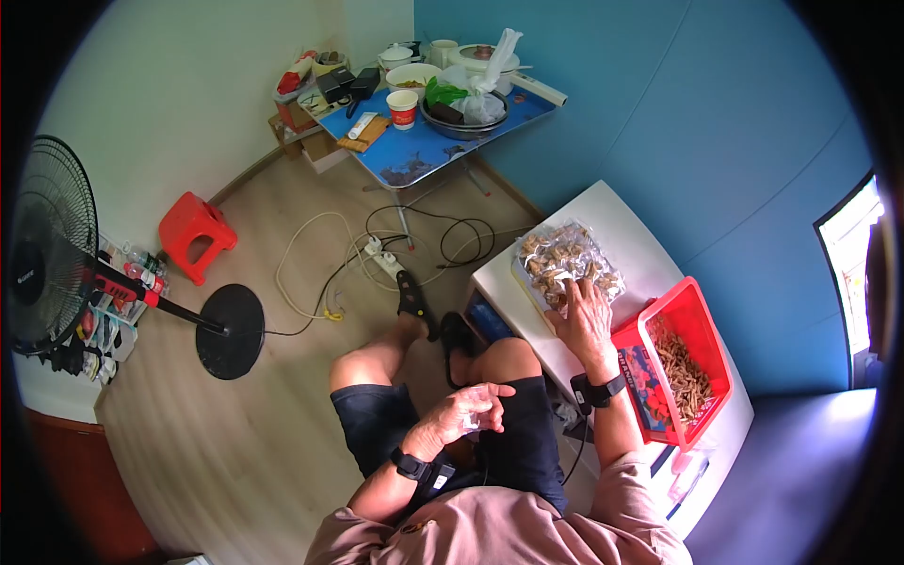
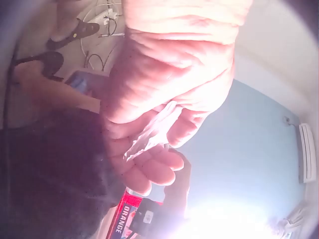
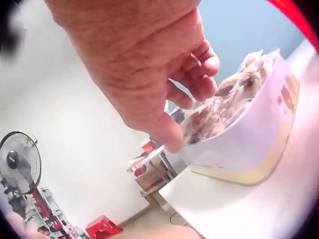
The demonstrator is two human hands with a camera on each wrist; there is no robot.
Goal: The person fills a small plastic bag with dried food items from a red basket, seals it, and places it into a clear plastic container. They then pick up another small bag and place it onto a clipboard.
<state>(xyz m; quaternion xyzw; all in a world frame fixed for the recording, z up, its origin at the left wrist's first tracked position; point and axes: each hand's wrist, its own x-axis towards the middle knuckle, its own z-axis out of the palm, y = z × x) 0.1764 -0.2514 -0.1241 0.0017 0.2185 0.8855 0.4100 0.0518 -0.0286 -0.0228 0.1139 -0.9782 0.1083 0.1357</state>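
Right hand: the right hand (image 1: 585, 320) reaches forward over the white bench top (image 1: 621, 226), palm down, on the near edge of the white tray heaped with clear-wrapped brown snack packets (image 1: 565, 264); in the right wrist view its fingers (image 3: 202, 74) curl down into the packets at the tray's rim (image 3: 249, 144); whether they have closed on a packet cannot be told.
Left hand: the left hand (image 1: 471, 410) is held over the lap, above the dark shorts (image 1: 527, 443), wrist bent inward; fingers and thumb pinch a small crumpled clear plastic wrapper (image 1: 477, 419); the left wrist view shows the wrapper (image 2: 149, 134) lying across the curled fingers (image 2: 154, 169).
Wrists: a black strapped camera band sits on each forearm.
Bench: the tray lies near the bench's far left edge; a red plastic basket of brown sticks (image 1: 692, 363) sits just right of the right forearm, near the bench's right edge.
Room: light wood floor (image 1: 226, 433); white cables and a white power strip (image 1: 384, 259) ahead of the feet; a black standing fan (image 1: 56, 254) at the left; a small red plastic stool (image 1: 195, 234) beyond it; a blue folding table crowded with bowls, a cup and bags (image 1: 424, 141) by the blue wall (image 1: 678, 122).
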